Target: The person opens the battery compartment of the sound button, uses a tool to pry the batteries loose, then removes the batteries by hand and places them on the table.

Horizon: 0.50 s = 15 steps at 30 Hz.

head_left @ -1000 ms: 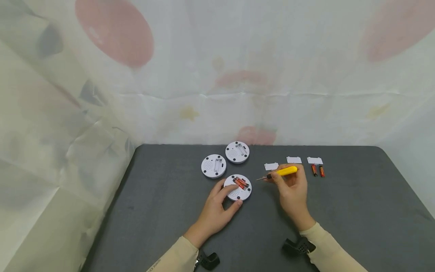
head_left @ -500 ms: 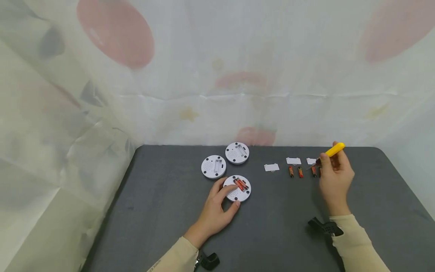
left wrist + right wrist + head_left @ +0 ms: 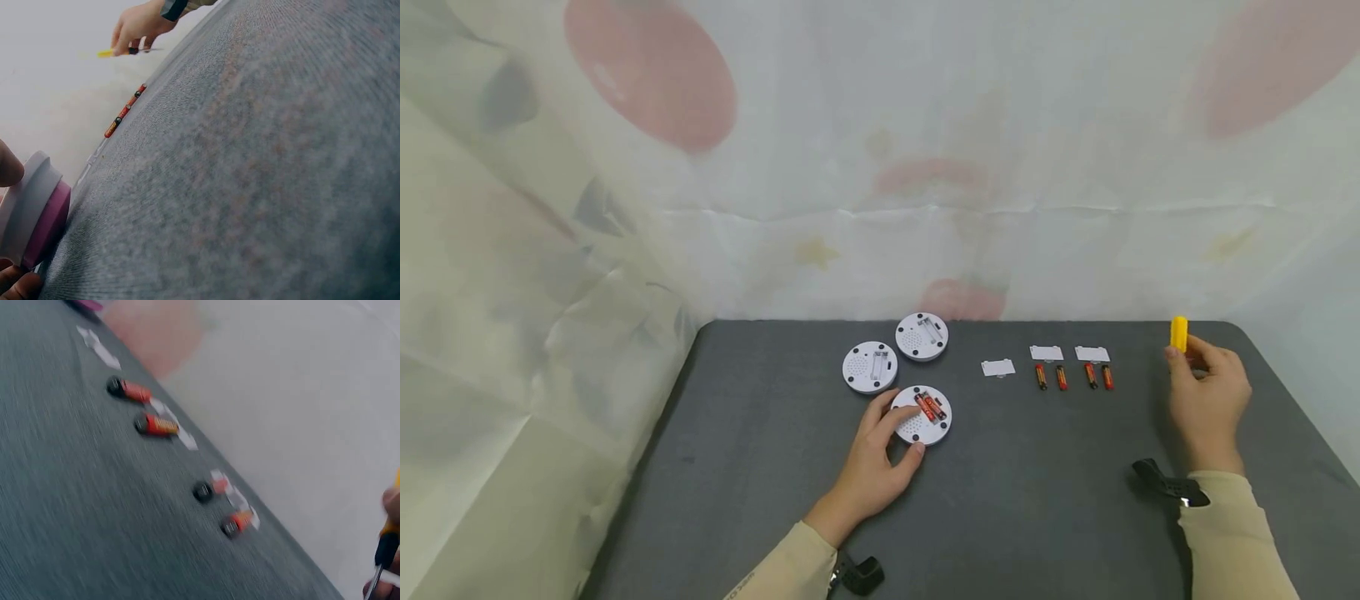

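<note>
My left hand holds a round white battery device by its edge, thumb at the near side and a fingertip on top beside two red batteries. The batteries lie side by side at its battery compartment. In the left wrist view, the white body has a purple part against the table. Over at the right, my right hand pinches a screwdriver by its yellow handle. Its black collar and metal shaft show in the right wrist view.
Two more round white devices stand behind, compartments without batteries. Three white battery covers lie right of them. Two pairs of red batteries lie before two covers. A curtain-like sheet borders the grey table.
My right hand has swung right with the screwdriver, from beside the held device, past the batteries, to the table's right side. The left hand stays on the device.
</note>
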Available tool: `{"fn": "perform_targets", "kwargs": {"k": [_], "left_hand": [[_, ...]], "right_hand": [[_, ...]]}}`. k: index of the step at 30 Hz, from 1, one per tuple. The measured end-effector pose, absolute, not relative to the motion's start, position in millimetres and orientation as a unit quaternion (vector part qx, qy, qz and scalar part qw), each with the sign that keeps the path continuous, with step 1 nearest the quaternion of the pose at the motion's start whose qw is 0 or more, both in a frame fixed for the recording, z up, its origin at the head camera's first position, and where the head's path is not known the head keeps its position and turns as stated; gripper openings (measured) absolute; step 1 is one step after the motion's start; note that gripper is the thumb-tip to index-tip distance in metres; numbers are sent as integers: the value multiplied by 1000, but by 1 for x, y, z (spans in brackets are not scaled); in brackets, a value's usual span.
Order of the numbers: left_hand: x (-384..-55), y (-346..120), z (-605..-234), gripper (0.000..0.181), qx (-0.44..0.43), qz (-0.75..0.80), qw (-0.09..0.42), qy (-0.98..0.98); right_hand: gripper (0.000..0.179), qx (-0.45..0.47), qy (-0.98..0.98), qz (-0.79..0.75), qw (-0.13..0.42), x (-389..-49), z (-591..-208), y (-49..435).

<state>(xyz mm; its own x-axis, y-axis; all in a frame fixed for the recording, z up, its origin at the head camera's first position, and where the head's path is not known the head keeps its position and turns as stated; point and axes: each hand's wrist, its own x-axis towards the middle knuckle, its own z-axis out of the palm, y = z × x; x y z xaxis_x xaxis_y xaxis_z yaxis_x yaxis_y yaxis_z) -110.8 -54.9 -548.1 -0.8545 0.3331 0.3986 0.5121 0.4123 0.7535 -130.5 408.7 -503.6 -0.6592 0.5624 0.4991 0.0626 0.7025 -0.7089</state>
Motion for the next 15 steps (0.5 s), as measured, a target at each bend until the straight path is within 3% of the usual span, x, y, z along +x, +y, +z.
{"fn": "perform_targets", "kwargs": {"k": [9,15], "left_hand": [[-111,-57,-547,48,-249,-489,74,-833],[-111,-57,-546,48,-250,-491,77,-831]], "right_hand": [[45,-229,-908,289,199,-123,-508,432],[42,-211,-926,266,165,-121,-512,434]]}}
